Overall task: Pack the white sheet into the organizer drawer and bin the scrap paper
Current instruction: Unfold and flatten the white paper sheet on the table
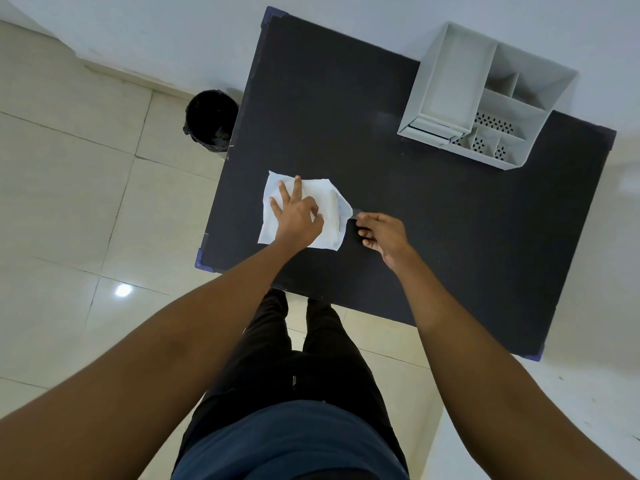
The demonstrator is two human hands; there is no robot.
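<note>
head view: fingers (289,192) of the left hand (298,216) are spread wide, pressing flat on the white sheet (325,202) near the table's (450,237) left edge. right hand (382,233) pinches the sheet's right corner, fingers narrow. far right on the table stands the grey organizer (485,98), its drawer shut. a black bin (211,121) sits on the floor (69,202), left of the table.
</note>
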